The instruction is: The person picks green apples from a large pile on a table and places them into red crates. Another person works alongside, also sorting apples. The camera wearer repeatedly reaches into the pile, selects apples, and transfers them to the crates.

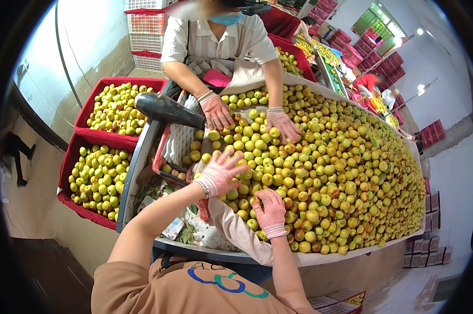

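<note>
My left hand [220, 172], in a red-and-white striped glove, hovers or rests over the near left edge of a large heap of yellow-green jujubes [334, 172]. Its fingers are spread and hold nothing that I can see. My right hand [270, 212], gloved alike, lies on the heap near the front edge, fingers curled down among the fruit. Whether it grips a jujube is hidden under the palm. Many fruits have brown patches. Pale cloth [236, 231] lines the sorting table beneath them.
Opposite, a co-worker's two gloved hands [216, 112] touch the same heap. A black tapered tube [165, 110] juts over a white woven basket [177, 143]. Two red-lined crates [69, 184] of jujubes stand left of the table's blue-grey rim [128, 196]. Leaves [187, 233] litter the near left corner.
</note>
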Demonstrator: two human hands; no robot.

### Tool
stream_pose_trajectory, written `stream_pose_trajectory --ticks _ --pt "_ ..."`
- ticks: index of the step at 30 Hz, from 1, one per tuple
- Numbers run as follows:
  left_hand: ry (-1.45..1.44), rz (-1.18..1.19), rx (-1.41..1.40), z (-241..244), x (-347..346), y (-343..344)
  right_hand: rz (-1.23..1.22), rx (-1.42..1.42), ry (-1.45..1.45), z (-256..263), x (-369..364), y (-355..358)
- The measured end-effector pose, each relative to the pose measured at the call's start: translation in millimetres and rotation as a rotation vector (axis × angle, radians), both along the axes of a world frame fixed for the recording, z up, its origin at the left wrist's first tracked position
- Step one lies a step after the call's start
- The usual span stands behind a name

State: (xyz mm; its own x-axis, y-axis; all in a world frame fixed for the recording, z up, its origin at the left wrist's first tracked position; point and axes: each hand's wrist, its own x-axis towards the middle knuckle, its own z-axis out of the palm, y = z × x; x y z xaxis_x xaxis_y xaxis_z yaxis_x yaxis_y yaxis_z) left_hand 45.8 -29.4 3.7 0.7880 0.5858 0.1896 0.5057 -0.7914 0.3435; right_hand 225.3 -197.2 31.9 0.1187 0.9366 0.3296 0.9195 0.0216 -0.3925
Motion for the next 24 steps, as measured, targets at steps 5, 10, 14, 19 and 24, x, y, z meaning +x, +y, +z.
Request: stream_pose_trajectory --ticks 5,10,14,19,24 --pt "0.083 -0.150 -0.135 3.1 33.1 -9.7 -0.008 0.067 0.020 -0.4 2.4 -1.4" --pt "0.010 0.129 -0.026 -25.4 18.7 17.6 -0.047 0.362 0.073 18.1 7.6 -3.6" --pt "0.310 0.309 -0.011 -11.6 -6.2 24.9 -0.200 0.460 0.132 18.1 24.6 -6.2" --pt "-0.134 -0.162 -0.030 -5.3 -3.7 -9.0 -0.409 0.385 0.949 3.4 43.0 -11.6" --pt "0.237 -0.309 -0.277 8.8 11.9 -16.9 -0.389 0.322 0.912 -1.5 42.2 -13.2"
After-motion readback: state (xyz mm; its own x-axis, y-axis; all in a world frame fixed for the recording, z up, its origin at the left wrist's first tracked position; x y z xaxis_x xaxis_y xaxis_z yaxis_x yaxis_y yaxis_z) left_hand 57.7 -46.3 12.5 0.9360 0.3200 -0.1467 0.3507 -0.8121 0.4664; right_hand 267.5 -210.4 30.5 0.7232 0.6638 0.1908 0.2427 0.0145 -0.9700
